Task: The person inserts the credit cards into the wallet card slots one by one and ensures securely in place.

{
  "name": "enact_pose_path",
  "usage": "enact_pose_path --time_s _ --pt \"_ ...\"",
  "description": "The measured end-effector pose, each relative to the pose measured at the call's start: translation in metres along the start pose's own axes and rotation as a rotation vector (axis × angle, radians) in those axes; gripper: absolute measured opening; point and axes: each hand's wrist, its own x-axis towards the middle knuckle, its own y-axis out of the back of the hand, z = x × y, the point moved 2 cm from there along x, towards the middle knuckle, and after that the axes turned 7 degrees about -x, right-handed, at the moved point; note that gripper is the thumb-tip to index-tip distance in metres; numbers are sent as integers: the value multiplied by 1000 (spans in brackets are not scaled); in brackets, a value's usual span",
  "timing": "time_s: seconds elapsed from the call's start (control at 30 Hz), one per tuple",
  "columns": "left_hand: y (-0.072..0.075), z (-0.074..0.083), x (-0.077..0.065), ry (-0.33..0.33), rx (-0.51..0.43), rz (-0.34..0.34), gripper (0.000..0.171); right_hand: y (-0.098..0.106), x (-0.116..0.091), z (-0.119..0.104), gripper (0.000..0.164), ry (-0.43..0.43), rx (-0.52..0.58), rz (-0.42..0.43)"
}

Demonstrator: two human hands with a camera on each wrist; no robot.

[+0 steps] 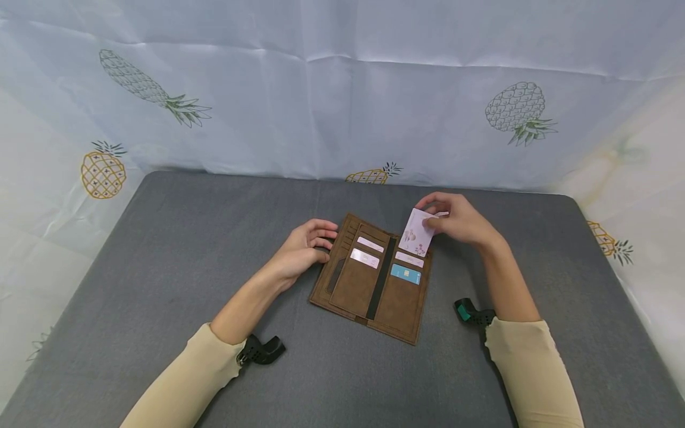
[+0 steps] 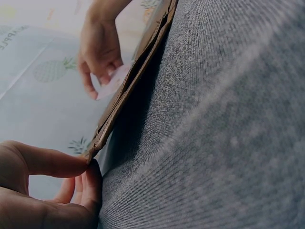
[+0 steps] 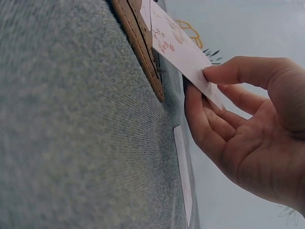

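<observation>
A brown bifold wallet (image 1: 355, 291) lies unfolded on the grey table, with pale cards and a blue card (image 1: 405, 273) showing in its slots. My left hand (image 1: 299, 252) is at its left side; in the left wrist view the thumb and fingers pinch the wallet's edge (image 2: 114, 110). My right hand (image 1: 461, 221) pinches a pale pink card with a flower print (image 1: 416, 233) between thumb and fingers. That card slants over the wallet's upper right part, close to the slots. Whether its lower edge is inside a slot, I cannot tell.
Another pale flat piece, like a card (image 3: 183, 176), lies on the table beyond the right hand, mostly hidden in the head view. Black wrist devices (image 1: 262, 351) sit at both cuffs. A pineapple-print curtain (image 1: 332, 119) hangs behind the grey table (image 1: 214, 238).
</observation>
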Motion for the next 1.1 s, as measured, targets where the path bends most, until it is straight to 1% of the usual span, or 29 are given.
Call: enact_pose_path --time_s 0.27,0.57,0.83,0.97,1.1 --pt "0 0 0 -1 -3 -2 66 0 0 1 38 -19 21 -7" --pt "0 0 0 4 0 -1 66 1 -1 1 39 -15 -4 -10" --pt "0 0 0 5 -1 -1 66 2 -1 0 40 -36 -11 -28" --pt "0 0 0 7 -1 -2 66 1 -1 1 38 -51 -1 -48" --pt "0 0 0 8 1 -3 65 -1 0 2 36 -47 14 -80"
